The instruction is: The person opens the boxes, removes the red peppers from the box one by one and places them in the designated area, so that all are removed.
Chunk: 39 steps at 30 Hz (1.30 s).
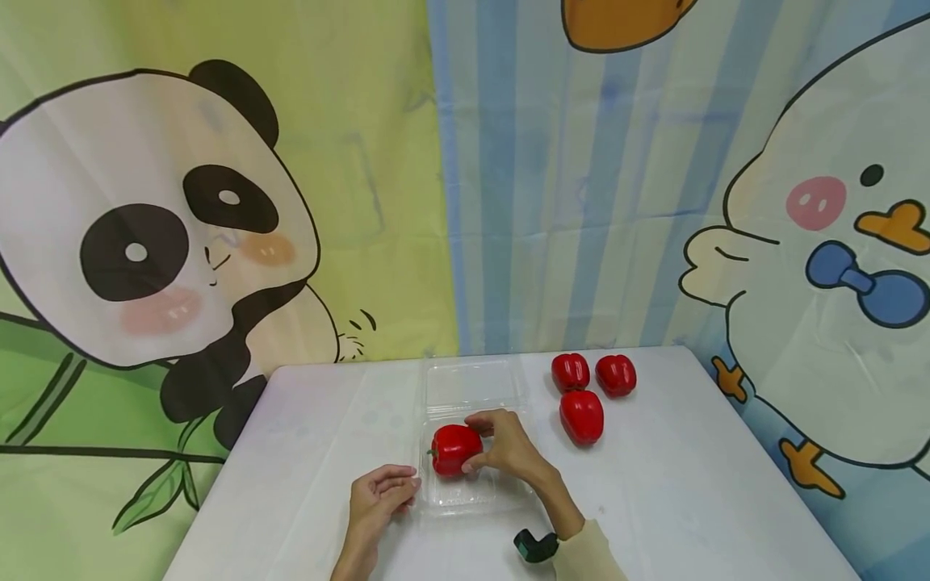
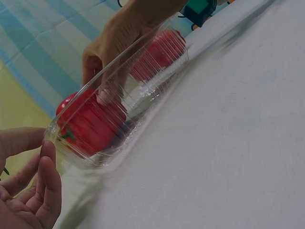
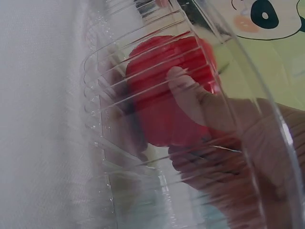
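A red bell pepper (image 1: 454,449) with a green stem lies on its side inside a clear plastic box (image 1: 501,492), its stem pointing left. My right hand (image 1: 508,446) reaches into the box and grips the pepper, thumb on the near side and fingers on the far side. Through the ribbed wall in the right wrist view, the thumb presses on the pepper (image 3: 157,105). At the box's left edge is my left hand (image 1: 378,500). Its thumb and fingers pinch the rim in the left wrist view, beside the stem end of the pepper (image 2: 90,121).
Behind the box its clear lid (image 1: 472,383) lies folded back on the white table (image 1: 291,452). To the right sit three more red peppers: one in front (image 1: 582,417), one at the back left (image 1: 570,372) and one at the back right (image 1: 616,375). A printed curtain (image 1: 392,242) hangs behind the table.
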Tool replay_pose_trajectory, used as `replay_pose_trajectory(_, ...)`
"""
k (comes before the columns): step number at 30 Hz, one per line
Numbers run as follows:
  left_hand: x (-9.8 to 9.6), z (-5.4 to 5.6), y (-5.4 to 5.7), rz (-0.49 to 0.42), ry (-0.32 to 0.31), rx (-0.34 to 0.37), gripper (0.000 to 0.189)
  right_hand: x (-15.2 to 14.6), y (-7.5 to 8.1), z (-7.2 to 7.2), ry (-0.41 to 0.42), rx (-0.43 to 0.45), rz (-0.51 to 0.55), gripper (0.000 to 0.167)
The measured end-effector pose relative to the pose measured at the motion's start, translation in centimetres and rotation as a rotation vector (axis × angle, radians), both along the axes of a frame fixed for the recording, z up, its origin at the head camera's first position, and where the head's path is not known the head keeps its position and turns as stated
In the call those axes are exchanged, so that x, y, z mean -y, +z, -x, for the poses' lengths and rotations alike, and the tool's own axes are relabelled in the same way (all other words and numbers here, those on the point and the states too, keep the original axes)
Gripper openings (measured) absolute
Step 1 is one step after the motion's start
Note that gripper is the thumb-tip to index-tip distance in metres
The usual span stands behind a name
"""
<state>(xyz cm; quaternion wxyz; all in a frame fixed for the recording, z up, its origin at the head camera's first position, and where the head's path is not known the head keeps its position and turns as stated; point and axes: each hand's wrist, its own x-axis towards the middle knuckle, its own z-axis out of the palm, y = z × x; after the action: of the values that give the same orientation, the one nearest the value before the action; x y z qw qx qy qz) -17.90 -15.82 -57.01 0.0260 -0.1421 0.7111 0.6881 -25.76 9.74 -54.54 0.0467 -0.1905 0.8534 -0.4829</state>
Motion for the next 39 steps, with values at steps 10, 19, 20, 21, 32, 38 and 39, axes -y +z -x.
replay_pose_trajectory(10,-0.03,0.03,0.0,-0.002,0.001,0.006,0.031,0.28,-0.08,-0.16,0.018,-0.013,-0.047,0.068)
replay_pose_trajectory(19,-0.08,-0.05,0.07,-0.009,-0.002,0.004,0.032,0.31,-0.2,-0.31,0.037,-0.018,-0.047,0.062)
replay_pose_trajectory(20,-0.08,-0.07,0.08,-0.01,-0.002,0.002,0.032,0.3,-0.19,-0.33,0.036,-0.018,-0.046,0.062)
replay_pose_trajectory(21,-0.07,-0.08,0.09,-0.011,-0.001,0.0,0.032,0.28,-0.19,-0.35,0.033,-0.019,-0.047,0.063)
replay_pose_trajectory(32,-0.05,0.03,0.13,-0.02,-0.002,-0.003,0.03,-0.2,-0.03,-0.39,0.013,-0.029,0.037,0.062)
replay_pose_trajectory(38,-0.03,0.03,-0.05,-0.012,0.002,0.005,0.033,-0.39,0.08,-0.72,0.004,-0.042,0.049,0.062)
replay_pose_trajectory(39,-0.04,0.04,-0.04,-0.011,0.003,0.004,0.032,-0.42,0.1,-0.78,0.0,-0.044,0.051,0.062)
